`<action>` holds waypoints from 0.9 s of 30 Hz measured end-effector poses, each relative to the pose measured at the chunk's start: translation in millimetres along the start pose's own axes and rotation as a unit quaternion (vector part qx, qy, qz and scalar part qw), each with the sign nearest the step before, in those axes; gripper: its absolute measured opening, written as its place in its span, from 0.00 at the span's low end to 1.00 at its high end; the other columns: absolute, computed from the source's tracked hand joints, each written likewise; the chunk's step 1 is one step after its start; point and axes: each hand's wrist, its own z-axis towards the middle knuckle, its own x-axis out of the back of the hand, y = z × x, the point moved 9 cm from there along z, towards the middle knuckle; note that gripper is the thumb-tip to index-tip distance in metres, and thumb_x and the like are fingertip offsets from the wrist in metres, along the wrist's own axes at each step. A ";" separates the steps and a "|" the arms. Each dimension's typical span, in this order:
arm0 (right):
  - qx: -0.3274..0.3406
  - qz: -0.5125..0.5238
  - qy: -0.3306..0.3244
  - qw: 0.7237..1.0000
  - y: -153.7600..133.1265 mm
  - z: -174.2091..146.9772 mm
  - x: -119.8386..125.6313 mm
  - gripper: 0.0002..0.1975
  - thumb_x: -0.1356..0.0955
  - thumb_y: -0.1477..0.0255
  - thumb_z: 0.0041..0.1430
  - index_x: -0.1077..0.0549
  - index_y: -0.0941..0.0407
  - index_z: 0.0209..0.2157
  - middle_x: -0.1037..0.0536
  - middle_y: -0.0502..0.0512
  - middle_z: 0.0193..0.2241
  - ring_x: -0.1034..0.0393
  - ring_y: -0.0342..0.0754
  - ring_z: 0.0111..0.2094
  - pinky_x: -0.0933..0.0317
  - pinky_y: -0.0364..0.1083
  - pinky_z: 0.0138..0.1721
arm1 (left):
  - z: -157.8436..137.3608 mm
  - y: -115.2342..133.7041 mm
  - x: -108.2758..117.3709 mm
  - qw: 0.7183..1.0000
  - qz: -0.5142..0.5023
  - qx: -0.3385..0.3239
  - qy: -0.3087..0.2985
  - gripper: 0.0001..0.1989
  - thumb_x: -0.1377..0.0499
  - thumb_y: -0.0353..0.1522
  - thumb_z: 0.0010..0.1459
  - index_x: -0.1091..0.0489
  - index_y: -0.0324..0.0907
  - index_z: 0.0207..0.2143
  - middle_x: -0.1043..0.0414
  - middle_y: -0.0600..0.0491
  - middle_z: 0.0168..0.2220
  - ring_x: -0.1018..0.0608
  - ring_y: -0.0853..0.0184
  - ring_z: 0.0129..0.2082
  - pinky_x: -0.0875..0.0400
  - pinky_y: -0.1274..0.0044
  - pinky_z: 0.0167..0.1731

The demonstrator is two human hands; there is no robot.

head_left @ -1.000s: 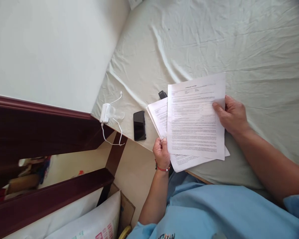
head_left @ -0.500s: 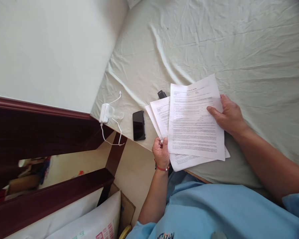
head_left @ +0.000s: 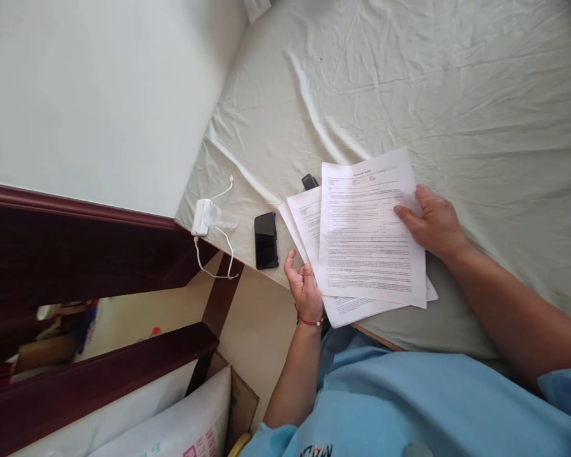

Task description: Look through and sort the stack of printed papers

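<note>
My right hand point(head_left: 433, 221) holds a printed sheet point(head_left: 371, 235) by its right edge, thumb on top and the other fingers behind. That sheet lies over more printed papers point(head_left: 305, 212), fanned out to the left and poking out below it. At their lower left edge is my left hand point(head_left: 306, 292), its thumb and index finger raised and apart. Some of its other fingers are hard to make out. A red string bracelet point(head_left: 311, 322) circles my left wrist.
A black phone point(head_left: 266, 240) lies left of the papers on the bed sheet point(head_left: 480, 108). A small black object point(head_left: 309, 182) peeks out behind them. Farther left sits a white device with a cable point(head_left: 200, 217), near the dark wooden frame point(head_left: 99, 235). A white sack point(head_left: 185, 419) stands below.
My left hand has loosened from the papers' edge, its index finger and thumb now lifted. The top sheet in my right hand has shifted slightly left and down.
</note>
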 end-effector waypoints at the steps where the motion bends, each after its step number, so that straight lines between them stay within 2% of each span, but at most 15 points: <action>1: 0.002 0.003 -0.001 1.000 0.1 0.2 -0.2 0.09 0.31 0.61 0.62 0.26 0.49 0.42 0.19 0.59 0.39 0.23 0.64 0.41 0.33 0.60 0.43 | 0.1 0.3 0.9 1.000 0.000 -0.004 0.005 0.36 0.35 0.50 0.64 0.44 0.47 0.66 0.24 0.53 0.35 0.19 0.64 0.35 0.25 0.73 0.38; 3: 0.007 0.010 -0.001 1.000 0.1 0.7 -0.4 0.08 0.31 0.61 0.61 0.28 0.48 0.40 0.19 0.58 0.38 0.24 0.63 0.40 0.33 0.59 0.42 | 0.4 1.2 3.0 1.000 0.008 -0.013 0.017 0.31 0.35 0.49 0.64 0.39 0.47 0.62 0.26 0.55 0.32 0.21 0.65 0.32 0.27 0.74 0.36; 5: 0.012 0.015 0.000 1.000 0.3 0.9 -0.9 0.08 0.31 0.61 0.61 0.28 0.48 0.39 0.19 0.58 0.38 0.24 0.62 0.39 0.34 0.59 0.42 | 0.8 2.4 4.9 0.999 0.030 -0.023 0.029 0.24 0.34 0.49 0.63 0.33 0.45 0.53 0.27 0.56 0.31 0.23 0.67 0.30 0.28 0.76 0.34; 8: 0.013 0.019 0.000 1.000 1.9 1.0 -2.2 0.09 0.30 0.60 0.61 0.28 0.48 0.39 0.20 0.58 0.36 0.24 0.63 0.39 0.34 0.59 0.42 | 1.9 4.1 6.5 0.996 0.070 -0.030 0.042 0.20 0.34 0.48 0.62 0.28 0.42 0.42 0.24 0.53 0.33 0.23 0.68 0.32 0.28 0.77 0.35; 10: 0.009 0.018 -0.001 1.000 3.3 1.0 -2.8 0.08 0.30 0.60 0.61 0.29 0.48 0.38 0.20 0.58 0.35 0.25 0.63 0.37 0.35 0.59 0.40 | 2.9 3.4 6.6 0.996 0.077 -0.016 0.046 0.19 0.33 0.47 0.60 0.26 0.41 0.41 0.23 0.51 0.35 0.23 0.68 0.33 0.29 0.78 0.35; 16: 0.008 0.022 -0.007 1.000 3.2 0.8 -3.1 0.10 0.29 0.59 0.61 0.32 0.48 0.35 0.22 0.56 0.32 0.26 0.61 0.36 0.37 0.57 0.39 | 4.5 0.6 -0.7 0.998 0.040 0.037 0.020 0.25 0.32 0.45 0.58 0.23 0.40 0.53 0.20 0.49 0.39 0.21 0.67 0.36 0.28 0.77 0.36; 19: 0.022 0.017 -0.001 1.000 1.1 0.2 -2.0 0.10 0.29 0.58 0.61 0.32 0.47 0.35 0.23 0.55 0.30 0.27 0.60 0.33 0.37 0.56 0.36 | 4.3 0.5 -2.5 0.999 0.020 0.043 0.018 0.22 0.29 0.45 0.55 0.22 0.41 0.46 0.20 0.49 0.40 0.21 0.66 0.38 0.27 0.77 0.39; 23: 0.022 0.000 -0.013 1.000 2.3 -0.4 -5.0 0.09 0.30 0.59 0.62 0.31 0.47 0.36 0.23 0.55 0.28 0.28 0.60 0.31 0.37 0.56 0.35 | 4.1 0.5 -2.0 0.999 -0.007 0.036 0.025 0.19 0.29 0.47 0.54 0.24 0.41 0.35 0.24 0.54 0.33 0.24 0.69 0.33 0.29 0.79 0.36; 27: 0.019 -0.015 -0.018 1.000 2.1 0.0 -5.5 0.08 0.31 0.60 0.62 0.31 0.48 0.36 0.23 0.55 0.29 0.27 0.60 0.32 0.36 0.57 0.35 | 4.5 -1.2 -4.9 0.999 -0.010 0.037 0.003 0.22 0.29 0.50 0.55 0.22 0.41 0.38 0.22 0.52 0.35 0.23 0.66 0.37 0.28 0.77 0.40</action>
